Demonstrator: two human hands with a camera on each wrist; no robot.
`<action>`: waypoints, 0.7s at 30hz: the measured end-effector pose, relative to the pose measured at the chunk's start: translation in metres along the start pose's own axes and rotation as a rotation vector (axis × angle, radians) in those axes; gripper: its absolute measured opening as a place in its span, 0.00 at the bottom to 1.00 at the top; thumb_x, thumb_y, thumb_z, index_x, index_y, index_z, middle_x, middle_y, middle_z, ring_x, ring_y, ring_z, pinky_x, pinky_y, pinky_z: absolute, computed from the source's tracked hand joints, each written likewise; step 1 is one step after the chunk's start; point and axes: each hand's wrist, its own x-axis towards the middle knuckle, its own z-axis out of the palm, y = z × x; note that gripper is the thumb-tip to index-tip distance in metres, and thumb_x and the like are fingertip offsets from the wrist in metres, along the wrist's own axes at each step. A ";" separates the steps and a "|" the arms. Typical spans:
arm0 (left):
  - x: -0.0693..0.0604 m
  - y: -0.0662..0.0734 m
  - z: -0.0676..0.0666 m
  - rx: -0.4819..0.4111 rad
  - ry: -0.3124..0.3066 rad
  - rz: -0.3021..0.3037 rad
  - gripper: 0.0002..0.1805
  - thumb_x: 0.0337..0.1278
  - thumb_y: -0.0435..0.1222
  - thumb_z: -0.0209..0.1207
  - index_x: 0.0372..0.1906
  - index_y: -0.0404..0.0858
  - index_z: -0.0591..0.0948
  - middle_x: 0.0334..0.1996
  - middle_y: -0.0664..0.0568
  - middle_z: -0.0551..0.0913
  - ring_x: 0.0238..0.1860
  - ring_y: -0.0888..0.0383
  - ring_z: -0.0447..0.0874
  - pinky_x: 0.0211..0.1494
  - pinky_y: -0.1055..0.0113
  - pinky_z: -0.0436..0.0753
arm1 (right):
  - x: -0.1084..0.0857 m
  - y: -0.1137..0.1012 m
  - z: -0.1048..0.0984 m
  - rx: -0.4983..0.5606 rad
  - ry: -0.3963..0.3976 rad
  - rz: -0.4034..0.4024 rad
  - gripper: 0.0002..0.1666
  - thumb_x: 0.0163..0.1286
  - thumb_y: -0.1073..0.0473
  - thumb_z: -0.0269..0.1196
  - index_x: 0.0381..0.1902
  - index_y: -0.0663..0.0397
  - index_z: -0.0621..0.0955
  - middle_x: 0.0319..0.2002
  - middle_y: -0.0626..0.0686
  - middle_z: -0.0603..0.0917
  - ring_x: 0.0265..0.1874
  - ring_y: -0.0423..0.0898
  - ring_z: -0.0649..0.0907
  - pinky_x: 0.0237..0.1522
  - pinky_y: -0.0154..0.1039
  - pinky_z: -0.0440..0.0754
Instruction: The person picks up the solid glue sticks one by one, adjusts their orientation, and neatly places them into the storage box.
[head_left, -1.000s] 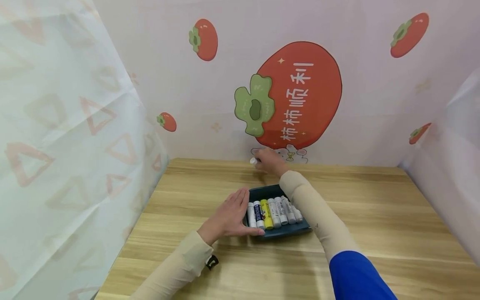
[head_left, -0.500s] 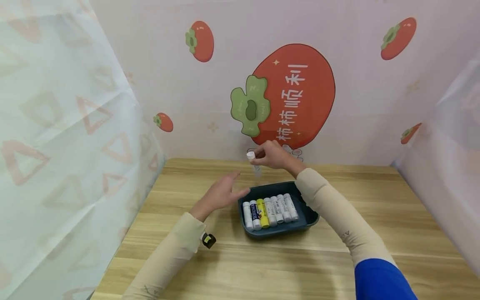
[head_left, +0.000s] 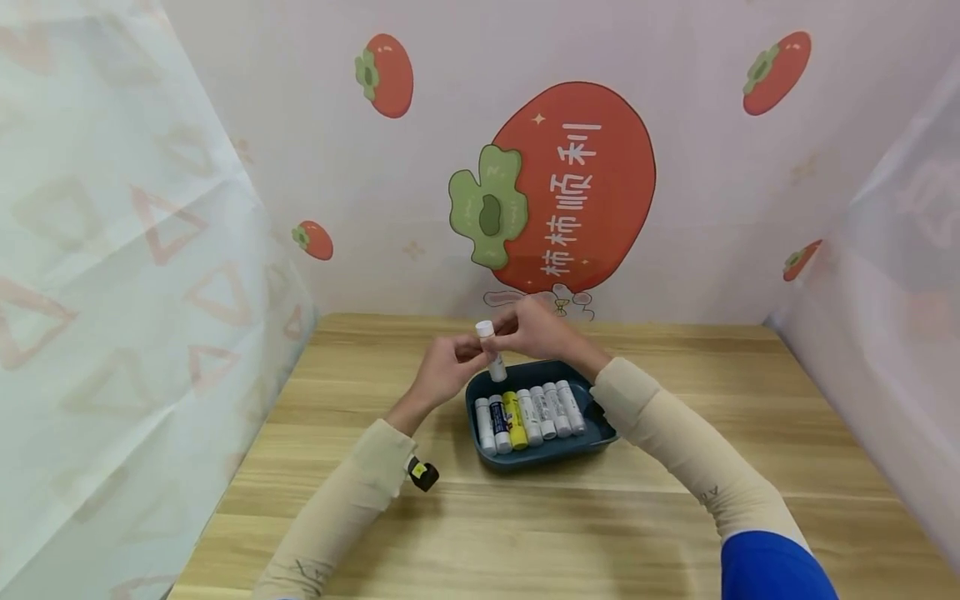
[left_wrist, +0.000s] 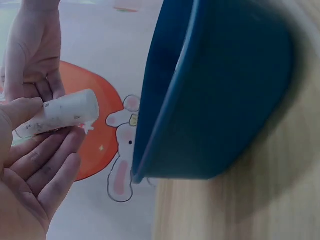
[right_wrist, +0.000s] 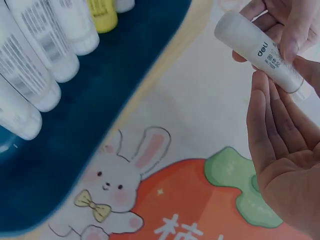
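Observation:
A white glue stick [head_left: 497, 367] is held upright, slightly tilted, above the back of a dark teal tray [head_left: 551, 456]. My left hand [head_left: 441, 369] pinches its body between thumb and fingers. Near the white cap, my right hand [head_left: 542, 330] grips the same stick from the other side. In the right wrist view the glue stick [right_wrist: 257, 50] shows a "deli" label. Inside the tray lies a row of several glue sticks, mostly white [head_left: 529, 417], with a yellow one [head_left: 514, 421] and a dark-blue-labelled one [head_left: 500, 423] toward the left.
The tray stands on a wooden table [head_left: 525, 533]. Behind it rises a backdrop [head_left: 697, 208] printed with persimmons, and a pale patterned sheet [head_left: 150, 333] hangs at the left. A small black device [head_left: 423, 476] sits at my left wrist.
My right hand has brought the glue stick from the back of the table toward the tray. The left hand has left the tray's left side and now pinches the stick too.

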 end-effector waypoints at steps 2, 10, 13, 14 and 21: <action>-0.003 -0.001 0.002 -0.019 -0.012 -0.008 0.13 0.70 0.41 0.69 0.50 0.37 0.91 0.45 0.46 0.94 0.46 0.49 0.94 0.50 0.60 0.92 | -0.005 0.002 0.004 0.014 -0.006 0.022 0.14 0.72 0.48 0.72 0.47 0.49 0.93 0.39 0.46 0.94 0.36 0.43 0.88 0.44 0.38 0.90; -0.005 -0.007 0.003 -0.184 -0.028 -0.139 0.16 0.72 0.44 0.67 0.50 0.35 0.90 0.43 0.43 0.94 0.44 0.51 0.95 0.55 0.45 0.90 | -0.032 0.012 0.015 0.089 0.035 0.077 0.16 0.72 0.46 0.72 0.49 0.49 0.92 0.43 0.48 0.94 0.40 0.46 0.91 0.47 0.42 0.91; -0.003 -0.005 0.004 -0.230 -0.018 -0.185 0.18 0.71 0.46 0.67 0.49 0.35 0.91 0.43 0.43 0.94 0.43 0.54 0.95 0.57 0.44 0.90 | -0.042 0.012 0.019 0.094 0.075 0.097 0.17 0.71 0.45 0.72 0.49 0.49 0.92 0.43 0.48 0.94 0.39 0.43 0.91 0.46 0.41 0.91; -0.003 -0.004 0.005 -0.240 -0.018 -0.192 0.18 0.70 0.46 0.68 0.48 0.34 0.91 0.43 0.42 0.94 0.43 0.54 0.95 0.57 0.44 0.89 | -0.045 0.012 0.020 0.096 0.088 0.104 0.17 0.71 0.45 0.73 0.49 0.49 0.92 0.43 0.48 0.94 0.39 0.42 0.91 0.45 0.40 0.91; -0.004 -0.001 0.017 -0.259 -0.029 -0.207 0.17 0.68 0.46 0.70 0.44 0.35 0.92 0.39 0.43 0.94 0.41 0.52 0.95 0.58 0.40 0.88 | -0.061 0.013 0.037 0.125 0.147 0.151 0.15 0.69 0.44 0.74 0.45 0.47 0.93 0.38 0.46 0.93 0.34 0.42 0.90 0.37 0.39 0.89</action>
